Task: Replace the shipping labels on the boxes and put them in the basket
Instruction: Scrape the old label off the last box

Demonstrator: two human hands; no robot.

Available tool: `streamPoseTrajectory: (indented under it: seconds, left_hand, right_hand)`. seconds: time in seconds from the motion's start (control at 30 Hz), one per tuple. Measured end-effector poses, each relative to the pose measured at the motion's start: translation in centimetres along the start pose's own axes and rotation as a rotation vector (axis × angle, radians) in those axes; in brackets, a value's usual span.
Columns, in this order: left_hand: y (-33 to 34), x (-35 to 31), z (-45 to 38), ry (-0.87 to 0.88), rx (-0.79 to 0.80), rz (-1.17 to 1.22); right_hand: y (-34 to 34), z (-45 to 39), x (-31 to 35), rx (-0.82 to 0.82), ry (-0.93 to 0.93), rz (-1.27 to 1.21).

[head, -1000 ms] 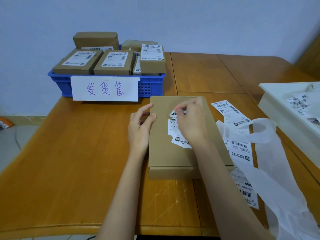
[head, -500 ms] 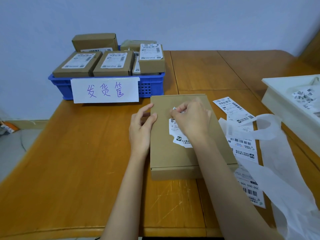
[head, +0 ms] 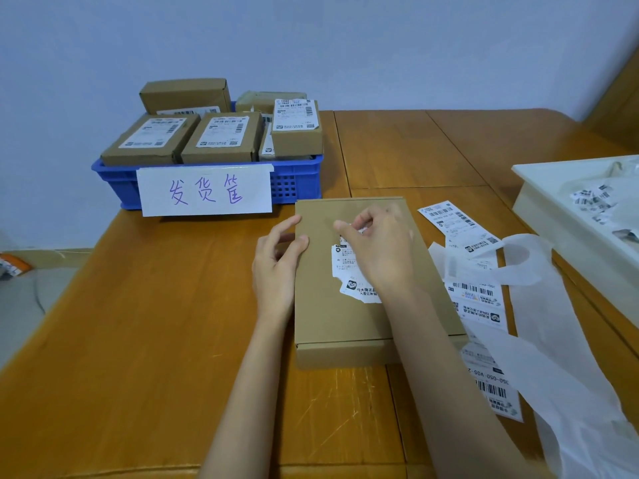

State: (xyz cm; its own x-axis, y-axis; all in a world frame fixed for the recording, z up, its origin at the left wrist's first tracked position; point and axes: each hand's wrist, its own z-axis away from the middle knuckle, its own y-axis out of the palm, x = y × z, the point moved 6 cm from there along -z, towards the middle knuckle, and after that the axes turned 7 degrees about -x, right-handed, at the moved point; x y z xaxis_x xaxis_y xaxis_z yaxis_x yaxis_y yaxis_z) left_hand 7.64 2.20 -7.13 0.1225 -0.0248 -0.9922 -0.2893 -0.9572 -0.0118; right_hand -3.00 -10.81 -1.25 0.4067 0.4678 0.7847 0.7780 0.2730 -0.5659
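A flat brown cardboard box (head: 328,323) lies in the middle of the wooden table. A torn white shipping label (head: 349,271) is stuck on its top, partly hidden by my right hand. My left hand (head: 276,267) presses on the box's left edge, thumb on top. My right hand (head: 380,247) rests on the box and pinches the label's upper torn edge between thumb and fingertips. A blue basket (head: 297,184) at the back left holds several labelled boxes and bears a white paper sign with purple writing.
Fresh shipping labels (head: 456,226) and white backing paper (head: 553,305) lie on the table right of the box. A white tray (head: 553,209) with torn label scraps stands at the right edge. A wall rises behind the basket.
My right hand's fingers have shifted slightly along the label's upper edge while still pinching it. My left hand has stayed on the box's left edge. The camera has tilted a little.
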Motion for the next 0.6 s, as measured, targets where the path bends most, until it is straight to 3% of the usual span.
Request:
streamPoseTrajectory:
  seconds: [0.13, 0.27, 0.6]
  left_hand:
    - [0.0, 0.0, 0.1, 0.001, 0.005, 0.000]
    - [-0.1, 0.0, 0.1, -0.004, 0.008, 0.002]
    - [-0.1, 0.0, -0.1, 0.013, 0.018, -0.005]
  right_hand:
    - [-1.0, -0.4, -0.2, -0.112, -0.004, -0.070]
    - [0.5, -0.5, -0.4, 0.005, -0.102, 0.139]
    - [0.6, -0.6, 0.1, -0.005, -0.152, 0.153]
